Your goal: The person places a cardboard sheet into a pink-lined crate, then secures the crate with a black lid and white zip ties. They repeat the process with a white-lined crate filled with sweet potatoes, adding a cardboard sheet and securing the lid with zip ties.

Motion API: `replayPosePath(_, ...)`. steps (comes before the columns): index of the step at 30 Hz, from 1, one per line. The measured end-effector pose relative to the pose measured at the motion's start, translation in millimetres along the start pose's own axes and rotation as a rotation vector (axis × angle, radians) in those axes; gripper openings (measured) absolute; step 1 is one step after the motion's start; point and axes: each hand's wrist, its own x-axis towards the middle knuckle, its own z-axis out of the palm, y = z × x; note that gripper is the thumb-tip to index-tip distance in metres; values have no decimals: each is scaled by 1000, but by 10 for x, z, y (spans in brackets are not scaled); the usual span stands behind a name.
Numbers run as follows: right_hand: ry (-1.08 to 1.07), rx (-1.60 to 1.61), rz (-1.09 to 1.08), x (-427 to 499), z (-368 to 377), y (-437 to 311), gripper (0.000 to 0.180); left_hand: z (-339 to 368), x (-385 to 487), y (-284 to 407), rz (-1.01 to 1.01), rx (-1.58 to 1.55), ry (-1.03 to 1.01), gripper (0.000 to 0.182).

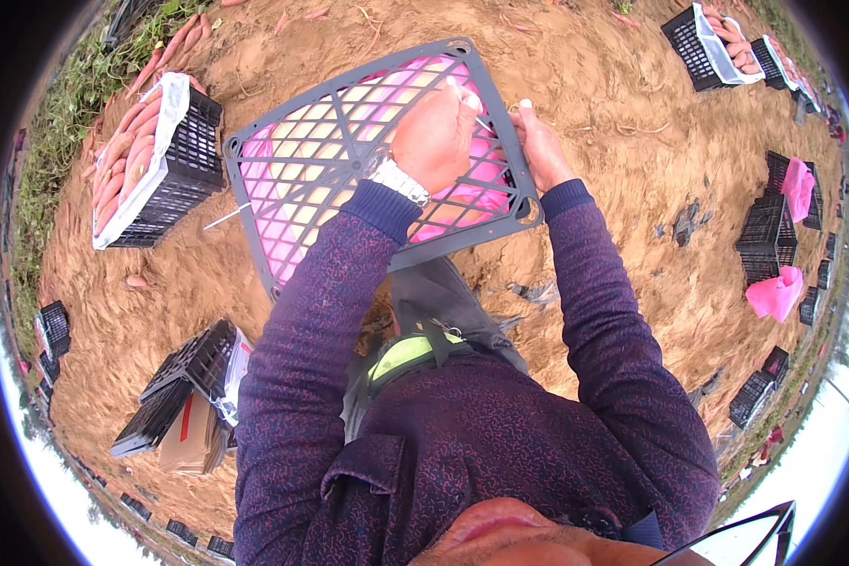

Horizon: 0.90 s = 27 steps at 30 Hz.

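Note:
A black plastic lattice lid (354, 167) covers a crate in front of me. Through its openings show pink plastic sheeting (258, 170) and pale yellowish contents that I cannot make out. My left hand (435, 138), wearing a metal-band watch at the wrist, is over the lid's right part. Its thumb and finger pinch a thin white cable tie (482, 125) close to the rim. My right hand (541, 148) is against the outside of the right rim, thumb raised, some fingers hidden behind it. Another white cable tie (226, 216) sticks out from the left rim.
At left stands a lined black crate (191, 159) full of sweet potatoes (127, 159). Black lids (159, 407) and flattened cardboard (187, 439) lie lower left. More filled crates (693, 53) are upper right; black crates (767, 237) with pink sheeting (777, 293) stand right.

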Motion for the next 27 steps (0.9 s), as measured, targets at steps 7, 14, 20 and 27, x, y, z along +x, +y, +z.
replayPosePath(7, 108, -14, -57, -31, 14, 67, 69, 152, 77, -68, -41, 31, -110, 34)
replayPosePath(14, 117, -17, -87, 7, -12, 103, 65, 270, 129, -168, -63, 29, -176, 31)
replayPosePath(20, 187, -64, -147, 74, -106, 229, 56, 367, 150, -188, -118, 60, -268, 33)
replayPosePath(27, 174, -229, -127, 205, -302, 457, 33, 445, 189, -238, -109, 96, -281, 33)
